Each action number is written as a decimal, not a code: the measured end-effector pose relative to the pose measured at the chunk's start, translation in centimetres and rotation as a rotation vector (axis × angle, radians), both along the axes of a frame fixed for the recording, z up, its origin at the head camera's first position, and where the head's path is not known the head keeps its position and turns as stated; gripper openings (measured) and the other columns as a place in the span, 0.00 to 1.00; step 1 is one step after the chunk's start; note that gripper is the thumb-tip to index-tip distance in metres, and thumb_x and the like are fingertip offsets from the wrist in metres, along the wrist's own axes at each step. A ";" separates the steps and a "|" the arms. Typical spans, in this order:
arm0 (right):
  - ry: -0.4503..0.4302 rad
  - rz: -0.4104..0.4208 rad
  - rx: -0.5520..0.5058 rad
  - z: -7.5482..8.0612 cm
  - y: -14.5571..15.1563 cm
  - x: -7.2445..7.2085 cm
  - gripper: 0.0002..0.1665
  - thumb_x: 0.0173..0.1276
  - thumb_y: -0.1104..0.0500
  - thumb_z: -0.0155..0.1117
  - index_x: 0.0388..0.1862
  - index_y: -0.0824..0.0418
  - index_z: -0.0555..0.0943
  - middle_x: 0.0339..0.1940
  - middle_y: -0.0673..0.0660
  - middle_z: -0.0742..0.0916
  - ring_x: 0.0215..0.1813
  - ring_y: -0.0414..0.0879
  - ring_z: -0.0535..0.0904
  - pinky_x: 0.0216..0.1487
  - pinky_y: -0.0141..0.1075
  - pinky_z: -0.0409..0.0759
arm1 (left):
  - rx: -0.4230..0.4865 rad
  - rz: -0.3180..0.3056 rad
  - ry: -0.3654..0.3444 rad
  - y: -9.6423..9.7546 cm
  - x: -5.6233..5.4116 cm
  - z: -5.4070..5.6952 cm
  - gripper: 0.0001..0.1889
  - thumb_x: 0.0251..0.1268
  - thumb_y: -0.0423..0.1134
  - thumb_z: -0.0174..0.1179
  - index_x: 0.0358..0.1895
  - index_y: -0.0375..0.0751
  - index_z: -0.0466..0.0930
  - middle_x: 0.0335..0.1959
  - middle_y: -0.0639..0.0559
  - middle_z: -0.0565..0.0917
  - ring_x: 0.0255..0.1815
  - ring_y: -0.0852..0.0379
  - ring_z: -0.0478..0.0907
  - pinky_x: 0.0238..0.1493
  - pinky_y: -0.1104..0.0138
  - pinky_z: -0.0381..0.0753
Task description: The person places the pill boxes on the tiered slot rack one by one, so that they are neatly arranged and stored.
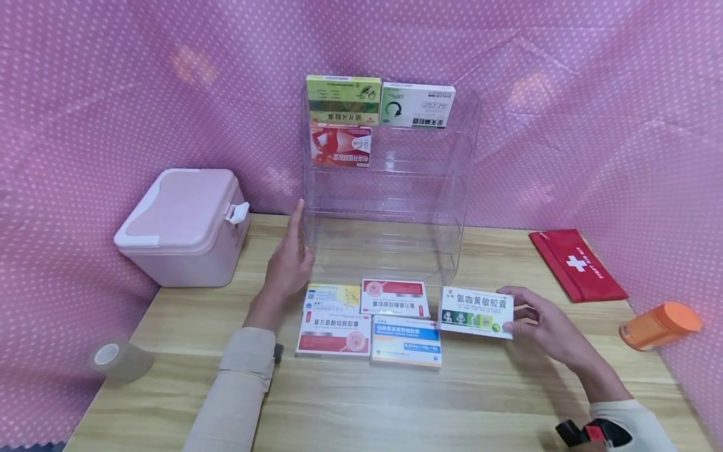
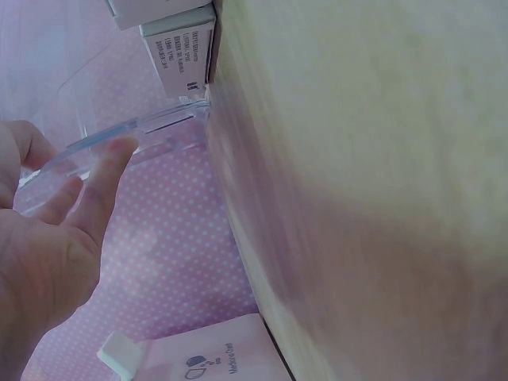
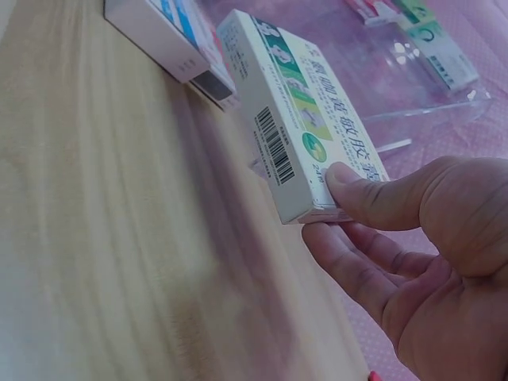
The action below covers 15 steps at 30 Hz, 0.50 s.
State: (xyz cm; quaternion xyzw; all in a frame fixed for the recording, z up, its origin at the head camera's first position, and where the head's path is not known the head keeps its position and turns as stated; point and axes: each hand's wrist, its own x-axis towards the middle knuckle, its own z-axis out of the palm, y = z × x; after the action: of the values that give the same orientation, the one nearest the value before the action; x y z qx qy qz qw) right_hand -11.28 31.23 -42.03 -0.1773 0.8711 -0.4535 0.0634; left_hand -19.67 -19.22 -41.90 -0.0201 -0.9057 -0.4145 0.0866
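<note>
My right hand (image 1: 550,323) pinches a white and green medicine box (image 1: 476,312) at its right end, thumb on the printed face and fingers behind. In the right wrist view the box is tilted above the table, barcode side showing. My left hand (image 1: 286,263) touches the left side of a clear tiered display rack (image 1: 390,194), fingers extended along its panel. In front of the rack lie two red and white medicine boxes (image 1: 334,333), a blue and white box (image 1: 407,341) and a yellow and white box (image 1: 332,297), partly covered.
Green (image 1: 343,100), white (image 1: 418,105) and red (image 1: 341,145) boxes stand on the rack's upper tiers. A pink medicine chest (image 1: 181,226) and tape roll (image 1: 121,360) are left; a red first aid pouch (image 1: 577,265) and orange bottle (image 1: 659,326) are right. Pink dotted cloth hangs behind.
</note>
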 end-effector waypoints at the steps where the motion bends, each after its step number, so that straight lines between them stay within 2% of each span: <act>1: -0.005 -0.003 0.000 0.1 0.0 -0.1 0.38 0.67 0.72 0.73 0.75 0.68 0.73 0.55 0.69 0.85 0.49 0.34 0.87 0.46 0.29 0.90 | 0.000 0.000 -0.002 0.0 0.0 0.0 0.61 0.76 0.26 0.57 0.82 0.92 0.25 0.92 0.52 0.49 0.87 0.32 0.60 0.79 0.34 0.72; 6: -0.021 -0.027 0.019 1.0 -0.1 -0.9 0.38 0.68 0.71 0.73 0.76 0.66 0.72 0.58 0.70 0.84 0.51 0.35 0.86 0.46 0.28 0.91 | 0.004 0.002 -0.012 0.1 0.1 0.0 0.60 0.75 0.26 0.57 0.84 0.90 0.26 0.92 0.52 0.48 0.87 0.32 0.59 0.79 0.34 0.71; 15: -0.053 -0.069 0.061 2.6 -0.1 -1.9 0.41 0.70 0.67 0.73 0.80 0.63 0.70 0.63 0.70 0.82 0.55 0.51 0.86 0.48 0.29 0.91 | 0.009 0.004 -0.011 0.1 0.0 0.0 0.62 0.75 0.26 0.58 0.80 0.96 0.24 0.92 0.53 0.49 0.87 0.33 0.59 0.79 0.34 0.70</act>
State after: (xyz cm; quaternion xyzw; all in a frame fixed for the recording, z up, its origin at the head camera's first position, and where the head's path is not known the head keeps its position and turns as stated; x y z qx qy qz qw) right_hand -13.17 31.17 -39.47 -0.1331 0.8881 -0.4333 0.0761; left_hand -19.67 -19.17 -41.86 -0.0156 -0.9043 -0.4187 0.0823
